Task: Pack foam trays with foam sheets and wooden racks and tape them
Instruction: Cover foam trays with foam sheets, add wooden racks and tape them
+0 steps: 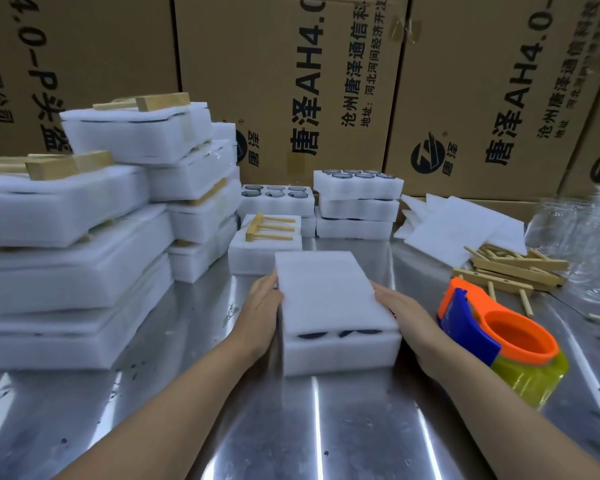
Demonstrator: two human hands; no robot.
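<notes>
Inventory, read left to right; every place is given from the middle foam tray [340,351] on the metal table [222,427].

- Far left of the tray: packed trays [66,271] in leaning stacks, wooden racks showing on top of two. The blur hides the exact number.
- At the tray's left side: left hand [262,306], fingers fairly straight, laid flat against the foam and pinching nothing.
- The tray itself: one, nearest the person, its long axis running away from them. One foam sheet [329,289] lies on top, and dark round shapes show in the gap under it. No rack or tape is visible on it, so it looks only half packed.
- Just behind the tray: one covered tray [264,258] carrying one three-pronged rack [269,228]. Further back are one open tray [276,199] showing six round rims and a stack of three trays [357,206].
- At the tray's right side: right hand [399,313], likewise flat and unclenched, steadying the foam.
- Just right of that hand: one orange-and-blue tape dispenser [492,327].
- Behind and to the right: loose foam sheets [461,226], several, and a heap of spare racks [513,271], uncounted.

Judgement: racks and dispenser both lie to the right of the tray, so the right hand is the nearer for either.
</notes>
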